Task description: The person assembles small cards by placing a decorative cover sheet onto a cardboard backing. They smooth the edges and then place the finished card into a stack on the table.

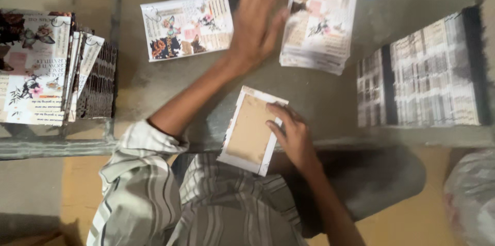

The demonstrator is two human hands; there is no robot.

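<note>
The right hand [294, 135] rests its fingers on the right edge of a small tan booklet [251, 130], pinning it flat rather than closing round it. The booklet lies at the near edge of the tabletop [319, 94], tilted a little, partly overhanging toward the person's lap. The left hand [260, 17] is spread open and blurred, its fingertips touching the stack of printed sheets [319, 17] that lies beyond the booklet and slightly to its right; I cannot tell whether it has pinched a sheet.

The booklet looks light and fairly stiff, like thin card over a few pages, so it would likely lift best by a long edge, thumb under and fingers on top. The printed sheets look thin, limp and smooth, apt to slide off one another and crease; the top one is probably best taken at a corner or short edge.

Beyond the booklet to its left lies a single printed sheet [186, 25]. Far to the booklet's left sits another pile of floral sheets [36, 65]; to its right stand rows of bound booklets [428, 73].
</note>
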